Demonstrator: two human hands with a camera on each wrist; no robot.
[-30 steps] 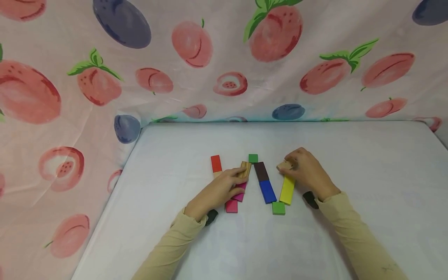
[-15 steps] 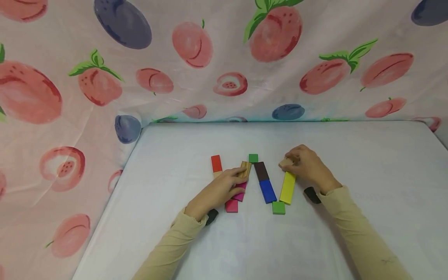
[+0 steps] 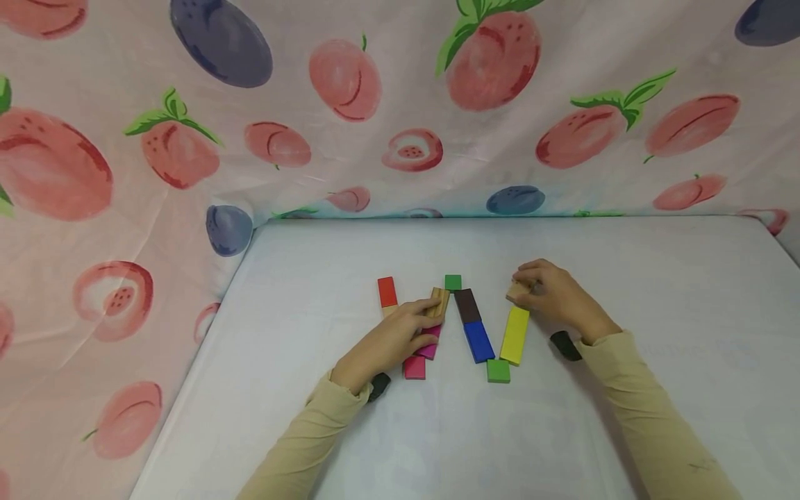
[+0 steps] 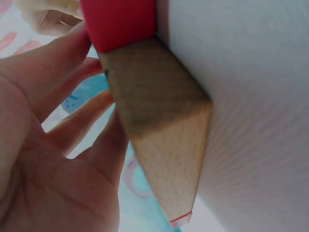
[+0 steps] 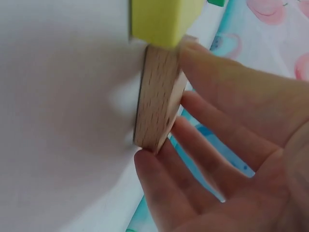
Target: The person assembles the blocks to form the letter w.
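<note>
My right hand (image 3: 562, 298) pinches a plain wooden block (image 3: 515, 290) between thumb and fingers at the far end of a yellow block (image 3: 514, 337). In the right wrist view, the wooden block (image 5: 159, 96) lies on the white surface and meets the yellow block (image 5: 157, 21). My left hand (image 3: 384, 344) rests, fingers extended, over a striped wooden block (image 3: 441, 298) and a magenta block (image 3: 428, 349). Under it, a light wooden block (image 4: 154, 89) adjoins a pinkish-red block (image 4: 120, 21); the hand partly hides it from the head view.
The blocks form a zigzag: a red block (image 3: 387, 292) at left, a pinkish-red block (image 3: 414, 368), a green block (image 3: 453, 282) at the top, brown (image 3: 467, 305) and blue (image 3: 478, 342) blocks, and a lower green block (image 3: 498, 371). A fruit-print cloth (image 3: 350, 160) stands behind the table.
My right hand has shifted slightly right with the wooden block, which has turned more in line with the yellow block. The yellow block's far end shows more. My left hand has stayed put.
</note>
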